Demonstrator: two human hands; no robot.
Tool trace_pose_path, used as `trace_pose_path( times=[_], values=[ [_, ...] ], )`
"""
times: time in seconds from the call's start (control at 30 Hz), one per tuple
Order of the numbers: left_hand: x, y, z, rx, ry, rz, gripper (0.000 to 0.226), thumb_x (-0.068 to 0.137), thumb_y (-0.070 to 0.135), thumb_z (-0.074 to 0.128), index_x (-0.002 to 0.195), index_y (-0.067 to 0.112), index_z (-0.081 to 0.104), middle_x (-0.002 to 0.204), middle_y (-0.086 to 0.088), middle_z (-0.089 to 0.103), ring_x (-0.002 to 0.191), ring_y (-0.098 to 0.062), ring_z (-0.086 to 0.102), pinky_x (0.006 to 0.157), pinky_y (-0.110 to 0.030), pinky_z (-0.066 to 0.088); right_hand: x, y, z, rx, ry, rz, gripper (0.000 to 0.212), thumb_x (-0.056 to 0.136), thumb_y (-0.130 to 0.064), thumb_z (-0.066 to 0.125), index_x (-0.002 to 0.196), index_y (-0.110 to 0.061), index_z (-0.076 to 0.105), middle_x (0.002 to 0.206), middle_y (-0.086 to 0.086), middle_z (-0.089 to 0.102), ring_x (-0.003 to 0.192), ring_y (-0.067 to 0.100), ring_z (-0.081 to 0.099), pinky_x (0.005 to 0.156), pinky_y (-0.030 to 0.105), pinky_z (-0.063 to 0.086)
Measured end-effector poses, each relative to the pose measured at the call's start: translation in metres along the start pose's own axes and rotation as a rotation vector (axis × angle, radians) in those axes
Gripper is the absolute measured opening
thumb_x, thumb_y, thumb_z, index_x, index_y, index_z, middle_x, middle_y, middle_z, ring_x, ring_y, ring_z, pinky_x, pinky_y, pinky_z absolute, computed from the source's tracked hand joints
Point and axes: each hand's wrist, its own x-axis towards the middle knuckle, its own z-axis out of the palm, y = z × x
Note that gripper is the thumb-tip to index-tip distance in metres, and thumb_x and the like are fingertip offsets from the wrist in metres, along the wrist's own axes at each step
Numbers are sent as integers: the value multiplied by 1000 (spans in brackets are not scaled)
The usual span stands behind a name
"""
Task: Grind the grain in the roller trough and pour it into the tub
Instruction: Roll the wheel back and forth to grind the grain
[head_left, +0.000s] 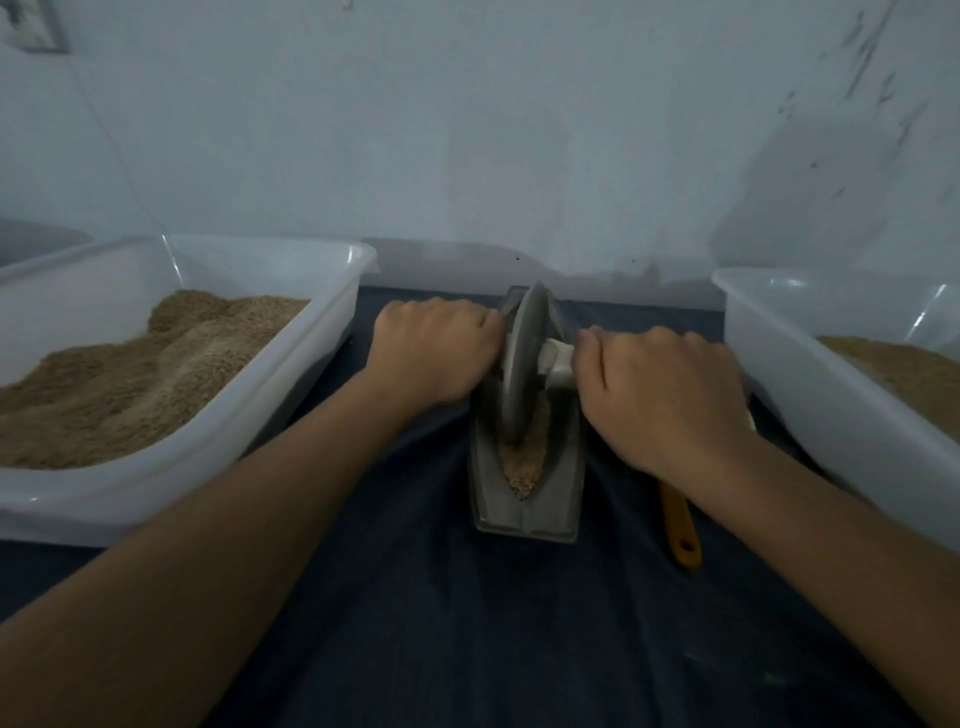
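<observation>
Both hands gripping axle: left hand (434, 356), right hand (660, 384), flanking roller wheel (519, 364) | roller trough (524, 467) lying between them, long axis running away from person | grain (522, 457) sitting in trough | tub (332, 312) standing left of trough, nearer left hand.

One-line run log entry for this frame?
phase: grinding | left hand: grips axle | right hand: grips axle | roller wheel: in trough | grain: unpoured

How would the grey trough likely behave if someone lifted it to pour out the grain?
The trough looks like thick metal, so probably heavy and rigid. The grain lies loose in its groove and would likely slide toward the lower end. The wheel would probably roll along it once tilted.
</observation>
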Motion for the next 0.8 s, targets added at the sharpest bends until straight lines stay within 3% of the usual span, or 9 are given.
trace_pose_path(
  times=[0.1, 0.2, 0.3, 0.37, 0.5, 0.6, 0.67, 0.73, 0.8],
  values=[
    [35, -6, 9, -96, -135, -125, 39, 104, 38, 28, 114, 26, 64, 124, -6, 66, 108, -35, 63, 76, -41, 38, 35, 8, 24, 61, -124, 22, 54, 97, -43, 10, 62, -17, 42, 58, 0, 45, 49, 16, 33, 51, 29, 14],
    [63, -10, 18, -172, -232, -245, 36, 96, 36, 29, 101, 25, 63, 123, -8, 65, 92, -30, 55, 77, -43, 34, 76, 20, 56, 159, -226, 70, 33, 98, -32, 18, 75, -17, 37, 70, 2, 45, 59, 19, 38, 55, 33, 28],
    [77, -13, 21, -251, -253, -361, 30, 88, 40, 28, 90, 26, 54, 118, -13, 66, 83, -28, 45, 77, -44, 33, 105, 24, 71, 162, -302, 199, 44, 100, -38, 29, 71, -13, 51, 73, 4, 51, 62, 20, 43, 56, 32, 25],
    [75, -13, 20, -242, -252, -349, 30, 86, 40, 26, 88, 26, 52, 118, -13, 65, 83, -28, 44, 76, -44, 33, 108, 21, 70, 158, -274, 215, 50, 99, -43, 29, 68, -13, 54, 71, 5, 53, 61, 22, 45, 55, 32, 24],
    [40, -8, 14, -180, -184, -195, 26, 100, 36, 27, 86, 27, 47, 115, -10, 65, 93, -35, 59, 75, -45, 39, 77, 13, 44, 61, -245, 40, 50, 94, -37, 9, 69, -14, 46, 68, 3, 47, 56, 19, 36, 54, 31, 21],
    [0, -1, -1, -63, -52, -61, 31, 102, 34, 20, 91, 22, 47, 105, -6, 66, 90, -34, 63, 68, -42, 43, 31, 5, 17, 118, -117, 49, 55, 103, -40, 18, 59, -19, 44, 61, 0, 46, 54, 24, 44, 56, 33, 34],
    [-24, 7, -16, -23, 61, -54, 47, 101, 33, 13, 99, 21, 58, 94, -1, 68, 78, -29, 64, 61, -38, 44, 4, 3, 1, 99, -58, 14, 54, 107, -39, 22, 67, -22, 54, 68, 2, 58, 65, 31, 62, 55, 35, 42],
    [-42, 16, -27, -70, 126, -82, 53, 103, 34, 14, 103, 21, 65, 84, 1, 70, 69, -25, 62, 58, -38, 45, -12, 4, -10, 65, -22, -45, 54, 107, -39, 19, 88, -24, 66, 80, 4, 70, 88, 28, 72, 52, 32, 39],
    [-48, 16, -30, -163, 119, -145, 53, 105, 38, 17, 104, 21, 67, 79, -1, 68, 65, -24, 59, 58, -37, 41, -16, 4, -14, 76, 14, -66, 54, 106, -40, 18, 92, -26, 67, 77, 1, 70, 82, 24, 73, 50, 29, 31]
  ],
)
